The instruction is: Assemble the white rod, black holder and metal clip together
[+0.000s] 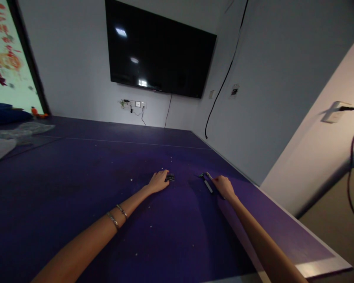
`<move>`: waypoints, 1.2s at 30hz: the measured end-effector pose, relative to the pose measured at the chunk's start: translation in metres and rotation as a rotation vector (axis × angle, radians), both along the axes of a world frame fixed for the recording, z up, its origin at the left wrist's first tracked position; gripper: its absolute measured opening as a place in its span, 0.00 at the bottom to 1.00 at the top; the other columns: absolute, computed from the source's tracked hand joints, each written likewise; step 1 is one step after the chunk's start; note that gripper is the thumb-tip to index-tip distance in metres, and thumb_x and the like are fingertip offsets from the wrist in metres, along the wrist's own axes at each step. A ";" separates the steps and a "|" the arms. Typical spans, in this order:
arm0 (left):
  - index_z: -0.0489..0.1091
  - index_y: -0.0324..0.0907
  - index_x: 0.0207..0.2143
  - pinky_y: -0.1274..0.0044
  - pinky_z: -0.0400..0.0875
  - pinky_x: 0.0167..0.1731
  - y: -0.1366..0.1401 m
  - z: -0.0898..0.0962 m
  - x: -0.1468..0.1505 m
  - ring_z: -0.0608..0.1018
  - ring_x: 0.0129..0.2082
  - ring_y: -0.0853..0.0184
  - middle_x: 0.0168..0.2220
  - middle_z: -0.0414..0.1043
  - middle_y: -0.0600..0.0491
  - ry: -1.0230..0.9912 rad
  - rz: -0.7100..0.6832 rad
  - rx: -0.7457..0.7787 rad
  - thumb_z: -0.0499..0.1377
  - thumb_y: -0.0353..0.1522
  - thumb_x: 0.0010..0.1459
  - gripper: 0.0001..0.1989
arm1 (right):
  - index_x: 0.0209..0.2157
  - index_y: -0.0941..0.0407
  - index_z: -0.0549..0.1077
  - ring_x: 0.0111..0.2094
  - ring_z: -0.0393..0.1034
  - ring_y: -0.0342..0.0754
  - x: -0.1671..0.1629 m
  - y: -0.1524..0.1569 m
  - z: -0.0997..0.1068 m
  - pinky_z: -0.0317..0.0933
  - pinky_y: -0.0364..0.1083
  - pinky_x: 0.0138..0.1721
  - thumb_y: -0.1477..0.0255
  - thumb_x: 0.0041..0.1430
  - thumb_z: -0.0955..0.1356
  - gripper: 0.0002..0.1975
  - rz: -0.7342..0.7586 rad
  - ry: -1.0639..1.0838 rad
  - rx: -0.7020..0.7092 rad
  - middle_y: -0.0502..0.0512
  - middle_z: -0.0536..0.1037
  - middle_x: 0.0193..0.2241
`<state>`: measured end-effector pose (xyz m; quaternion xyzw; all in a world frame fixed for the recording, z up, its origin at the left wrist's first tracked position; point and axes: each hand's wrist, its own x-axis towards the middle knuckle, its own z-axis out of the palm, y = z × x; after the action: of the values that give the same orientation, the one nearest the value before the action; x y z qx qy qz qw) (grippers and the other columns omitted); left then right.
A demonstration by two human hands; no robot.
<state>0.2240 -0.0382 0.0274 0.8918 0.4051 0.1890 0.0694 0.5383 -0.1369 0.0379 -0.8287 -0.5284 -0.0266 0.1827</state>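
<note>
Toward the far edge of the purple tabletop, at the left, lies clear plastic wrapping. Mid-tabletop, my left hand grips a small black object. Next, a razor-like tool lies just beside my right hand, which pinches a slim tool nearer the right edge.

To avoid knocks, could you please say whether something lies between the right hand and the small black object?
Yes: a thin tool lies on the purple surface between the right hand and the small black object, nearer the hand.
</note>
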 end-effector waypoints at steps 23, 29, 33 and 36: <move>0.60 0.40 0.46 0.69 0.62 0.47 -0.038 0.030 0.000 0.68 0.46 0.60 0.46 0.65 0.46 -0.222 -0.235 -0.039 0.60 0.32 0.44 0.24 | 0.52 0.53 0.67 0.43 0.69 0.53 -0.103 0.005 0.041 0.60 0.51 0.45 0.63 0.35 0.75 0.37 0.837 0.306 0.071 0.59 0.71 0.49; 0.60 0.40 0.46 0.69 0.63 0.47 -0.050 0.034 0.001 0.69 0.46 0.60 0.45 0.66 0.46 -0.251 -0.267 -0.069 0.61 0.32 0.46 0.23 | 0.42 0.53 0.74 0.39 0.70 0.50 -0.119 0.003 0.045 0.61 0.46 0.40 0.67 0.43 0.72 0.21 0.940 0.166 0.111 0.54 0.75 0.38; 0.57 0.40 0.49 0.71 0.63 0.49 -0.045 0.029 -0.001 0.68 0.49 0.62 0.49 0.65 0.46 -0.283 -0.295 -0.079 0.60 0.34 0.49 0.25 | 0.44 0.54 0.73 0.39 0.69 0.50 -0.111 0.004 0.045 0.61 0.47 0.40 0.65 0.46 0.71 0.21 0.931 0.109 0.104 0.56 0.75 0.39; 0.56 0.39 0.52 0.71 0.58 0.54 -0.036 0.021 -0.011 0.65 0.54 0.62 0.53 0.61 0.44 -0.269 -0.262 -0.040 0.57 0.36 0.52 0.26 | 0.49 0.55 0.69 0.40 0.69 0.51 -0.084 0.006 0.044 0.61 0.47 0.41 0.63 0.46 0.70 0.26 0.839 0.133 0.086 0.58 0.75 0.42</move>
<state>0.2132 -0.0744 0.0485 0.9019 0.2764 0.2880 0.1648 0.4539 -0.1304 0.0817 -0.5335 -0.8052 0.0814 0.2457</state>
